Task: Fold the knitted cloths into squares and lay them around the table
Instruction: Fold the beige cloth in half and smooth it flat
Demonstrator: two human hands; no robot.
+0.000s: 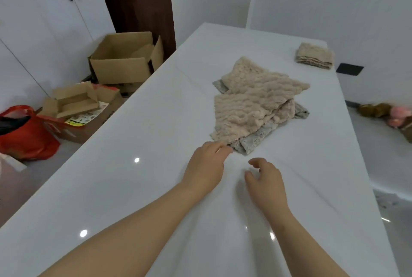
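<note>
A loose heap of beige knitted cloths (252, 103) lies in the middle of the white table (138, 134), with grey cloths (256, 136) showing underneath. My left hand (207, 165) reaches to the near corner of the heap, its fingertips touching the beige and grey edges. To its right, my right hand (265, 178) hovers over bare table with fingers loosely curled and nothing in it. A folded stack of beige cloths (314, 56) sits at the far right end of the table.
Left of the table, on the floor, stand open cardboard boxes (124, 58) and a red bag (24, 134). White cabinets (44, 20) line the left wall. A dark wall socket (349, 69) and soft toys (388, 114) are on the right.
</note>
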